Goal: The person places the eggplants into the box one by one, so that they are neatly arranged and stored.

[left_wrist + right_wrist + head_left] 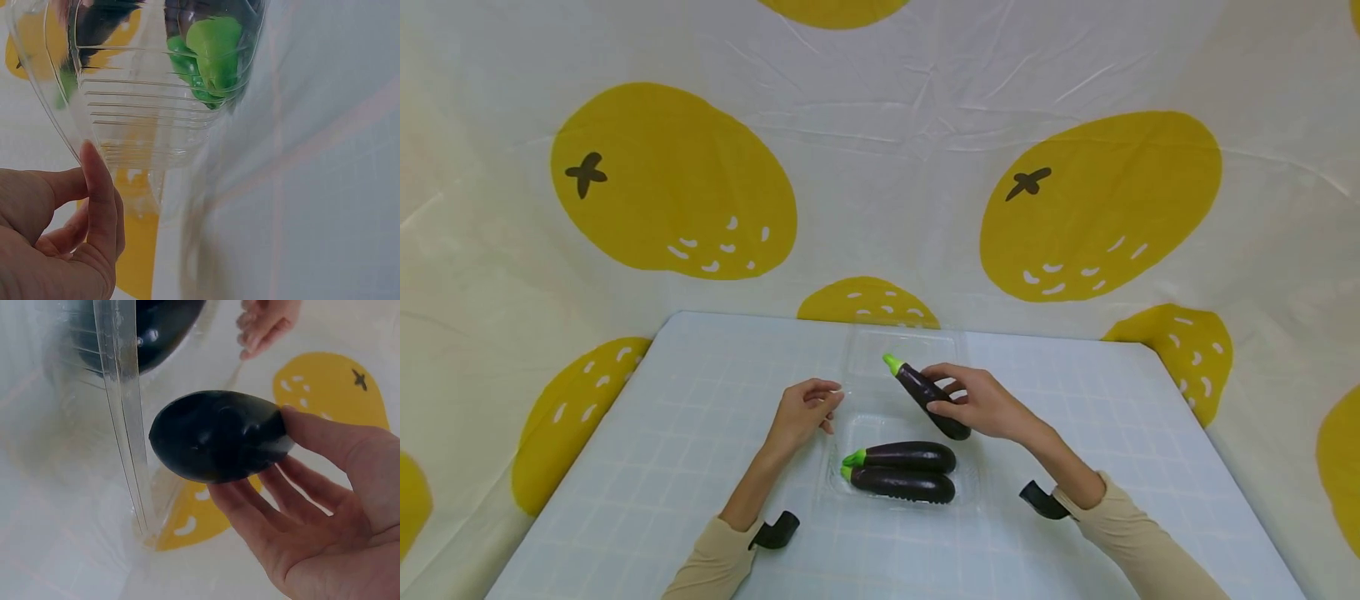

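In the head view, my right hand (973,400) grips a dark purple eggplant (925,396) with a bright green stem, between thumb and fingers. It is tilted above an open clear plastic clamshell container (850,492). The right wrist view shows the rounded end of this eggplant (219,437) from below. Two more eggplants (910,456) (898,483) lie side by side in the container's near half, stems to the left. My left hand (805,412) is at the container's left edge; in the left wrist view its thumb and index finger (97,194) pinch the rim.
The container's clear lid half (868,350) lies folded back toward the far table edge. A pale checked cloth (700,433) covers the table. Behind it hangs a white sheet (887,183) with large yellow fruit prints. Black wrist mounts (777,531) sit on both sleeves.
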Demonstrator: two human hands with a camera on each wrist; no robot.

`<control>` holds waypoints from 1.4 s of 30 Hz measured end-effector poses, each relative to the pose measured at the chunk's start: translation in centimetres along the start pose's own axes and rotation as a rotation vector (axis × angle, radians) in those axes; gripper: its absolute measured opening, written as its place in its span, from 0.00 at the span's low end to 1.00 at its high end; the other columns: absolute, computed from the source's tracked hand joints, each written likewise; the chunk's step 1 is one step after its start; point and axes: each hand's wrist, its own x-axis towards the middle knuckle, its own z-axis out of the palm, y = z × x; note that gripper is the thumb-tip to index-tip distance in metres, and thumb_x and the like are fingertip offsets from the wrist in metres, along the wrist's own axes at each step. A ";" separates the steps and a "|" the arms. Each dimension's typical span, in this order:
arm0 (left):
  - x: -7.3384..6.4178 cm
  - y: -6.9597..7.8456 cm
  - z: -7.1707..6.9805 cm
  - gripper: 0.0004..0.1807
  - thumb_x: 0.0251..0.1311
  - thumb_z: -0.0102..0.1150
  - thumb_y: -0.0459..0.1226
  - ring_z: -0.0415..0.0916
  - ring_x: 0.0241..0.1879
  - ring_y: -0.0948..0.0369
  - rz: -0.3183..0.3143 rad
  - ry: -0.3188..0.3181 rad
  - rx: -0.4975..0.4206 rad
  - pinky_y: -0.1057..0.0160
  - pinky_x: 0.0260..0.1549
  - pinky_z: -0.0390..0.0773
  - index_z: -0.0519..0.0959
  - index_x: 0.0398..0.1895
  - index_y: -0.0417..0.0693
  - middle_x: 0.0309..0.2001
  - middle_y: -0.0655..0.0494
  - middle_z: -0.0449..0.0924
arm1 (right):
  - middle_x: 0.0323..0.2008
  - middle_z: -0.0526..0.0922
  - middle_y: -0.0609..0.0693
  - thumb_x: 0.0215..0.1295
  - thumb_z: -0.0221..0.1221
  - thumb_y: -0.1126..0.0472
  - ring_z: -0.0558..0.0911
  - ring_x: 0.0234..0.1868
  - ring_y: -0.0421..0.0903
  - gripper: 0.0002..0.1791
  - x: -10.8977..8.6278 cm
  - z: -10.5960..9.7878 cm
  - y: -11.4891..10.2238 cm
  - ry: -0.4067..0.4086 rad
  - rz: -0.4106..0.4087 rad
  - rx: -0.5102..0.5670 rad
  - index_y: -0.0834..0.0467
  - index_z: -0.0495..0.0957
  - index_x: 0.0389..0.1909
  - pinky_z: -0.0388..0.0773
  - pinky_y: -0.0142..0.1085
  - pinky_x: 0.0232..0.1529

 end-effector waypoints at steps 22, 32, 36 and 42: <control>0.2 -0.1 0.1 0.14 0.68 0.66 0.32 0.76 0.19 0.60 -0.027 0.015 0.022 0.68 0.19 0.81 0.82 0.51 0.31 0.37 0.33 0.82 | 0.59 0.81 0.59 0.70 0.64 0.67 0.83 0.48 0.51 0.24 1.1 2.0 0.5 -0.081 -0.135 -0.114 0.63 0.76 0.66 0.84 0.41 0.48; 0.1 0.0 0.1 0.14 0.68 0.66 0.32 0.76 0.20 0.60 -0.021 0.010 0.014 0.68 0.19 0.81 0.82 0.51 0.30 0.39 0.32 0.82 | 0.60 0.82 0.57 0.70 0.64 0.66 0.82 0.52 0.51 0.23 1.4 3.4 1.2 -0.116 -0.193 -0.171 0.63 0.77 0.65 0.82 0.47 0.55; 0.0 0.1 0.1 0.13 0.68 0.66 0.32 0.76 0.20 0.60 -0.019 0.012 0.017 0.68 0.19 0.81 0.82 0.51 0.31 0.38 0.33 0.82 | 0.60 0.82 0.56 0.70 0.64 0.67 0.81 0.60 0.53 0.22 1.4 3.8 1.1 -0.120 -0.221 -0.193 0.64 0.78 0.64 0.78 0.50 0.61; 0.0 0.0 0.1 0.13 0.68 0.65 0.31 0.76 0.19 0.61 -0.012 0.010 -0.001 0.67 0.19 0.81 0.82 0.51 0.30 0.37 0.32 0.82 | 0.58 0.83 0.55 0.70 0.64 0.68 0.81 0.59 0.53 0.20 1.5 4.3 1.3 -0.128 -0.227 -0.214 0.64 0.79 0.61 0.79 0.49 0.61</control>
